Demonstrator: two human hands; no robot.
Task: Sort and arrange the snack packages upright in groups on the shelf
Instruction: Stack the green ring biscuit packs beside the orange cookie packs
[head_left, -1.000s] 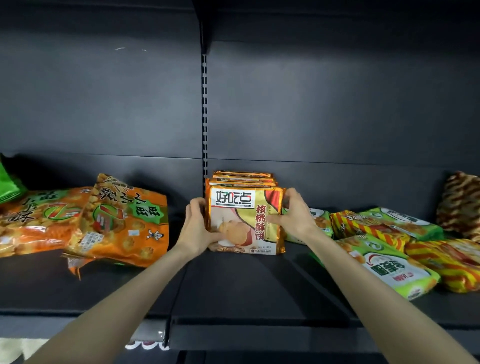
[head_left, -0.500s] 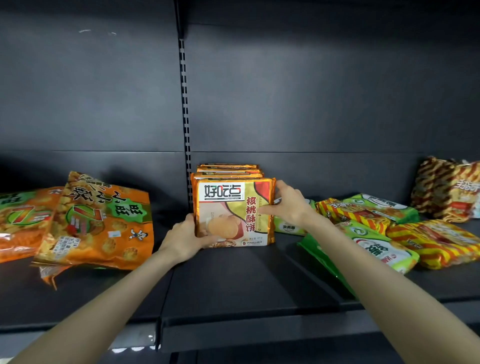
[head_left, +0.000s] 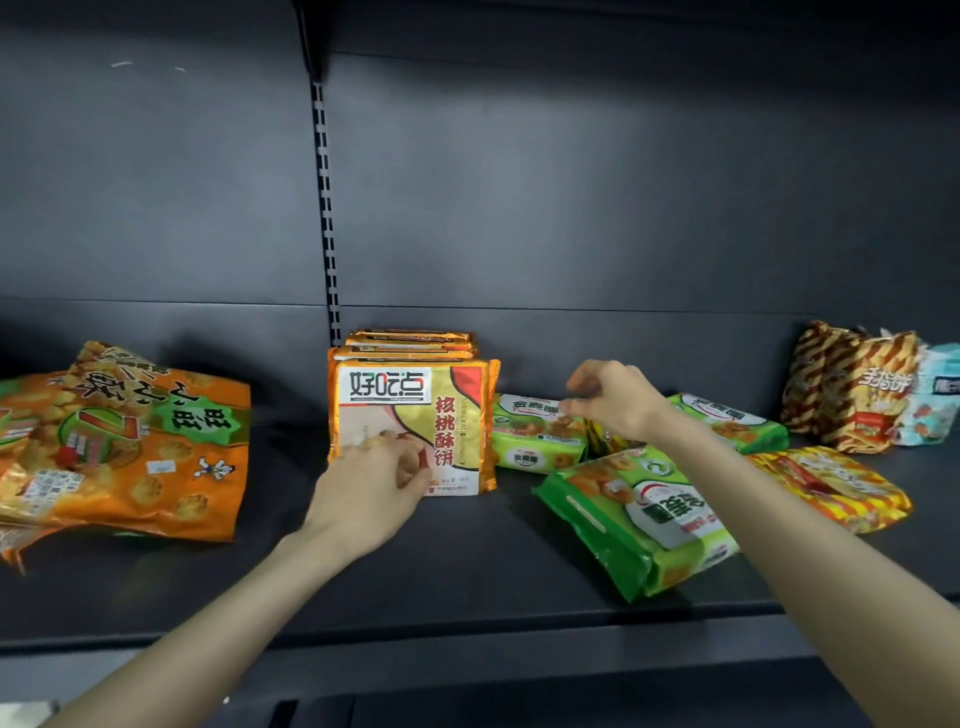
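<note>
A row of orange walnut-cookie packs (head_left: 415, 405) stands upright at the middle of the dark shelf (head_left: 415, 582), against the back wall. My left hand (head_left: 371, 493) hovers in front of the front pack's lower left corner, fingers loosely curled, holding nothing. My right hand (head_left: 615, 397) is off the packs, to their right, with loosely curled fingers just above a flat green pack (head_left: 535, 439). A bigger green pack (head_left: 644, 514) lies on its back near the shelf's front edge. A third green pack (head_left: 727, 421) lies behind my right wrist.
Large orange snack bags (head_left: 140, 441) lie flat at the left. A red-and-yellow striped pack (head_left: 831, 488) lies at the right. Brown striped bags (head_left: 852, 389) and a pale blue bag (head_left: 935, 400) stand at the far right. A slotted upright (head_left: 324, 208) runs up the back panel.
Both hands have let go of the orange cookie packs. My right hand moved right, over the green pack; my left hand drew back in front of the front pack. The view shifted right.
</note>
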